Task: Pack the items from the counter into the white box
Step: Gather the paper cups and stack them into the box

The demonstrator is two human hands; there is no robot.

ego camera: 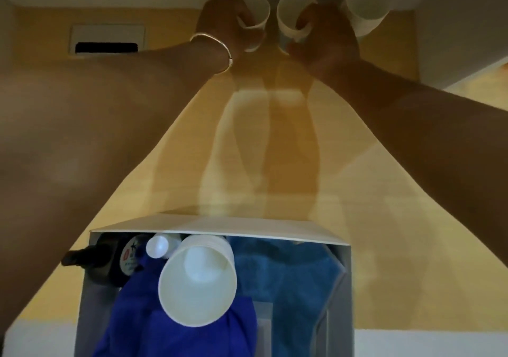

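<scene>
At the far edge of the wooden counter (275, 142) stand three white paper cups. My left hand (222, 21), with a bangle on its wrist, grips the left cup (257, 13) with fingers inside its rim. My right hand (327, 35) holds the middle cup (291, 13) the same way. The third cup (365, 4) stands free at the right. The white box (220, 228) sits open at the near edge. It holds a stack of white cups (198, 282), a dark blue cloth (165, 321), a light blue towel (288, 274), a small white bottle (158, 245) and a dark bottle (121, 260).
A white wall runs behind the cups. A white socket panel (107, 39) with a dark slot is set into the counter at the far left. The dark bottle's nozzle sticks out past the box's left wall.
</scene>
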